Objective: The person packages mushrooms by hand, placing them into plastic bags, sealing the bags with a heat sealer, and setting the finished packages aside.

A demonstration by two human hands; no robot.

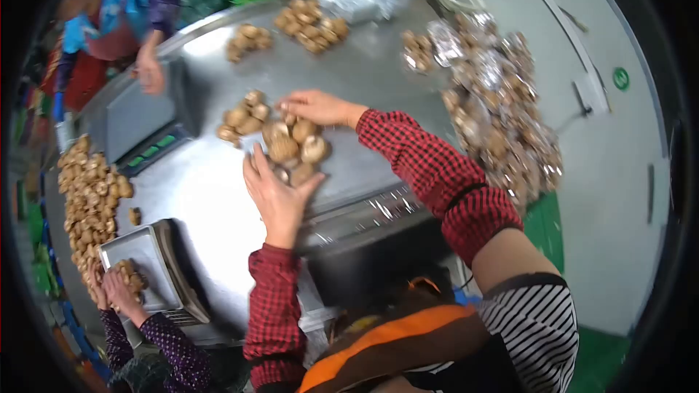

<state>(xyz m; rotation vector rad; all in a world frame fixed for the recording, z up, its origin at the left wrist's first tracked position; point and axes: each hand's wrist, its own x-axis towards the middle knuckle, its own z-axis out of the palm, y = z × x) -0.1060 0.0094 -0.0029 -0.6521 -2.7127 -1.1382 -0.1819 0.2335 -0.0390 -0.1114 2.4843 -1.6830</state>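
Observation:
A cluster of brown mushrooms (284, 147) lies on the metal table between my hands; some show pale undersides. My left hand (275, 193) is at the near side of the cluster, fingers and thumb spread, fingertips close to the mushrooms. From the right, my right hand (319, 108) reaches over the far edge, its fingers curled down on a mushroom there; its fingertips are partly hidden and slightly blurred. A smaller group of mushrooms (244, 118) sits just left of the cluster. In front of me a roll of clear film (364, 215) lies along the wrapping machine.
Bagged mushrooms (499, 109) are heaped at the right. Loose piles (312, 25) lie at the back. A scale (145, 120) stands left, with a co-worker's hand (150, 71) beside it. Another person's hands (120, 287) hold mushrooms at a metal tray (156, 262).

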